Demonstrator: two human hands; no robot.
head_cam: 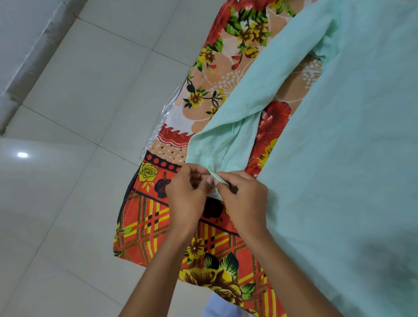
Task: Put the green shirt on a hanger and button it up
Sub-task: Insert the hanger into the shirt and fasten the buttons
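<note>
Head view: left hand and right hand pinch sleeve cuff.

Green shirt cut off right; cuff button hidden by fingers

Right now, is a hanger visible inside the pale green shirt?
No: the pale green shirt lies flat on the floral cloth, no hanger showing.

Both hands pinching the sleeve cuff of the green shirt: left hand, right hand. Shirt lying on floral sheet, white tile floor at left.
</note>
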